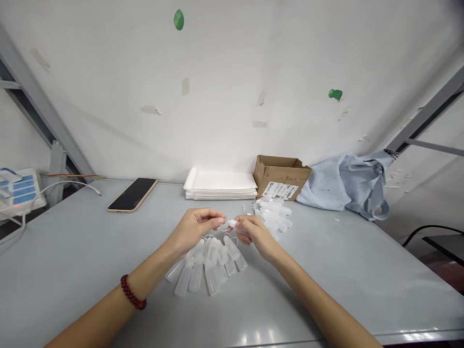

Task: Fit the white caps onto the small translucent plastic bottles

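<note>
Above the middle of the table, my right hand (pixel 254 232) grips a small translucent squeeze bottle (pixel 239 229) by its body, which the fingers mostly hide. The white top (pixel 232 223) points left, and a thin tip and a fine white loop show beside it. My left hand (pixel 203 224) is closed in a pinch at that tip; the small part between its fingertips is too hidden to name. Below the hands lies a fanned pile of similar translucent bottles (pixel 212 256) with thin loops. Behind my right hand spreads a second pile of such bottles (pixel 275 215).
A stack of white padded envelopes (pixel 221 181) and an open cardboard box (pixel 281 176) stand against the wall. Light blue cloth (pixel 337 183) lies right of the box. At the left are a phone (pixel 133 194), a white cable (pixel 68 182) and a power strip (pixel 23 191).
</note>
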{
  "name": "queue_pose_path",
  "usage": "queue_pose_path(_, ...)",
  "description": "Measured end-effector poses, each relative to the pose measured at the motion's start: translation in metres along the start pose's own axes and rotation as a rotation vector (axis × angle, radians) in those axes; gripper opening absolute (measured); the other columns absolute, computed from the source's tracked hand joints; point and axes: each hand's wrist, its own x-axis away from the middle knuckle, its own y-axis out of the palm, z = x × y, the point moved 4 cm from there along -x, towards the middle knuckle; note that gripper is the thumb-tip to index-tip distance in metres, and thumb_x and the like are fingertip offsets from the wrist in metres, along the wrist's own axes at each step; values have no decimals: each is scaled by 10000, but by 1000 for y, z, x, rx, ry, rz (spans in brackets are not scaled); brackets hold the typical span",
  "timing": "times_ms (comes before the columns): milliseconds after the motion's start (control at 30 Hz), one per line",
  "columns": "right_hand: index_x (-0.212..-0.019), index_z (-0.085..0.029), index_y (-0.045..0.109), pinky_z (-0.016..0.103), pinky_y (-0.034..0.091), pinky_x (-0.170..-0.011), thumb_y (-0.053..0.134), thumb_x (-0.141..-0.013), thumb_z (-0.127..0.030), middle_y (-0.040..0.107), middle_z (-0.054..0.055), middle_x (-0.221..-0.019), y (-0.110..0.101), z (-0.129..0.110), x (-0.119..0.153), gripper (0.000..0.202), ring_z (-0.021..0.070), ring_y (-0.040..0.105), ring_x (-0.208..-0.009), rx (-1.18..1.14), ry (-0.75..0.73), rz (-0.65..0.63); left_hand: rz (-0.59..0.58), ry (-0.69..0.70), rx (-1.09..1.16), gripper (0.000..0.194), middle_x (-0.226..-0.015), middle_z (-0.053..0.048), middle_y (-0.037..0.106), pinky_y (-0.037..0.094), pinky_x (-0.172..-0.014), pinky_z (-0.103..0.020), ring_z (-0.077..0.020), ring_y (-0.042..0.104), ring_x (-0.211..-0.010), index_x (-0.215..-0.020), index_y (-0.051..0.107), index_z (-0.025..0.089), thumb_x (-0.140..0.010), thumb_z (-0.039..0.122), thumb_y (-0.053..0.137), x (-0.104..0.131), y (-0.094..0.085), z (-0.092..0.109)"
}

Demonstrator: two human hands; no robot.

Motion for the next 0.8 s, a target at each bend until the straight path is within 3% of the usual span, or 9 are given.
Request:
queue_pose_path(200,-679,-139,620,236,211,-447,454,-714,-297,281,-73,-441,-2,-2,0,232,79,250,-434,-19,-29,4,50,-18,23,153,-701,-19,651,448,-700,-301,-157,564,-690,-780,725,203,-693,324,693,-1,-3,-3)
queue_pose_path(800,-661,-130,631,235,212,-450,441,-727,-268,286,-70,-445,-1,-3,2,243,74,250,-441,-29,-39,10,13,-37,99,125,-736,-14,672,431,-704,-272,-130,537,-687,-780,740,214,-697,304,713,-1,-1,-5)
